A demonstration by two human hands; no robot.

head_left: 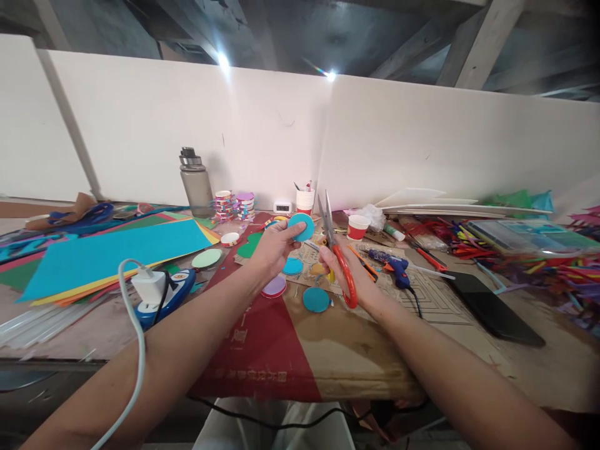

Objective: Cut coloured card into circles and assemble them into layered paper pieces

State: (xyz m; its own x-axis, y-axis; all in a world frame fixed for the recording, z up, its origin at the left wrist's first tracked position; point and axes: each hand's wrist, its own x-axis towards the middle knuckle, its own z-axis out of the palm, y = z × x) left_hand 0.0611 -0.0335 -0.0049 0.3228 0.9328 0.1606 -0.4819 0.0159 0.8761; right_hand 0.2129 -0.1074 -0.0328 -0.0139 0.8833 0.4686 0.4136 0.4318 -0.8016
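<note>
We are holding a round teal paper disc (300, 227) in our left hand (274, 247), fingers pinching it at its lower left edge, just above frame centre. Our right hand (340, 265) is gripping the red-handled metal scissors (335, 247), fingers through the red loops, blades pointing up and slightly parted, just right of the disc and not touching it.

Below the hands, more cut discs are lying on the brown cardboard-covered tabletop (422, 350): a teal disc (316, 299) near centre, a smaller teal one (293, 266) above it, a pink-purple one (274, 287) to the left, a pale green one (207, 258) further left.

A stack of coloured paper sheets with a big blue sheet on top (107, 256) is lying at the left of the frame. A white charger plugged into a blue power strip (162, 290) is sitting at lower left, its white cable running toward us. A grey water bottle (195, 183) is standing against the white wall, upper left of centre. A red-and-white paper cup (358, 227) is standing right of the scissors, a blue glue gun (394, 265) is lying beside it, and a black phone (492, 308) is lying flat further right.
</note>
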